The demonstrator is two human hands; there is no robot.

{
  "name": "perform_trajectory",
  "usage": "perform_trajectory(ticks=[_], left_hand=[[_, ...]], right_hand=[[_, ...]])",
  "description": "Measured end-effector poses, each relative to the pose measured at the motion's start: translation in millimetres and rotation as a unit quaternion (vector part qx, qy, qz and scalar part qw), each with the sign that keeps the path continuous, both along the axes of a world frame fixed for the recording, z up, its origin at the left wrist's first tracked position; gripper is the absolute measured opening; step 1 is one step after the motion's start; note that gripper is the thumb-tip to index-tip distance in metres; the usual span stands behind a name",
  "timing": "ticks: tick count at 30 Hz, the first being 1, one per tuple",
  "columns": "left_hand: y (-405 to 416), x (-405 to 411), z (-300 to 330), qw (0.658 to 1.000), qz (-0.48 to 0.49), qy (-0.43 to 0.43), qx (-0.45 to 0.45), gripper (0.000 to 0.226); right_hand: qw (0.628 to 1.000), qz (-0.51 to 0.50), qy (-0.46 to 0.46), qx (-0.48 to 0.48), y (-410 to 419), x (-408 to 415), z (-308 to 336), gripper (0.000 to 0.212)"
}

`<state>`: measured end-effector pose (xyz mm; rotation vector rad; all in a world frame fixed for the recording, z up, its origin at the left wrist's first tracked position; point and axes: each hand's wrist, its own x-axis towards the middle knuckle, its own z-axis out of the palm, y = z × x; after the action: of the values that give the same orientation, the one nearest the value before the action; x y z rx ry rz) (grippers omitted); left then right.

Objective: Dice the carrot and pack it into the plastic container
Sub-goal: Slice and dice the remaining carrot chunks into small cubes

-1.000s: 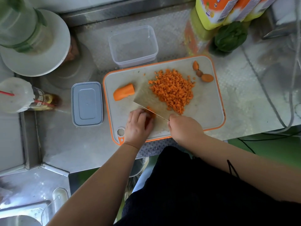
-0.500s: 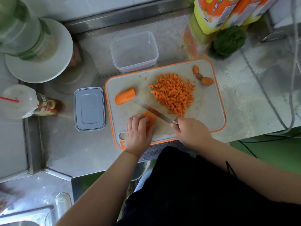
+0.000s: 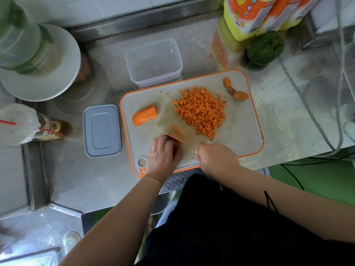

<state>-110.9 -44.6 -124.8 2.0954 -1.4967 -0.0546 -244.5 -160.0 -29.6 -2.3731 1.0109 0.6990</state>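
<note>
Carrot piece (image 3: 173, 136) is pinned by the left hand (image 3: 163, 156) so the knife (image 3: 169, 134), clamped in the right hand (image 3: 215, 160), can slice it; container (image 3: 153, 62) waits empty.

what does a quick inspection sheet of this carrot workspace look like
surface: steel counter; orange-rimmed white cutting board.
job's things: heap of diced orange carrot, uncut carrot chunk, clear empty plastic container, grey lid, knife.
clutter: three carrot ends, green leafy vegetable, yellow bottles, drink cup.
grippers: left hand holds a carrot piece; right hand grips the knife.
cables: grey cables on counter at right.
surroundings: green floor.
</note>
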Motion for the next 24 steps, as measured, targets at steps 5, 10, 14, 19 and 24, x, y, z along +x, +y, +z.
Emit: perform_trajectory(ticks=[5,10,14,19,24], left_hand=[[1,0,-1,1.0,0.007,0.008,0.01,0.016],[2,-1,3,1.0,0.007,-0.029,0.002,0.012],[7,-4,10,0.999,0.015,-0.032,0.006,0.014],[10,-7,11,0.999,0.032,0.006,0.022,0.015],[6,-5,11,0.997,0.032,0.064,0.003,0.021]], right_hand=[[0.999,-0.029,-0.029,0.028,-3,3,-8,0.024],[0.996,-0.058,-0.04,0.059,-16,-2,-7,0.034],[0.998,-0.03,-0.05,0.014,-10,-7,3,0.034],[0.998,0.044,-0.04,-0.028,-3,-9,21,0.032],[0.998,0.038,-0.026,-0.033,2,-7,17,0.021]])
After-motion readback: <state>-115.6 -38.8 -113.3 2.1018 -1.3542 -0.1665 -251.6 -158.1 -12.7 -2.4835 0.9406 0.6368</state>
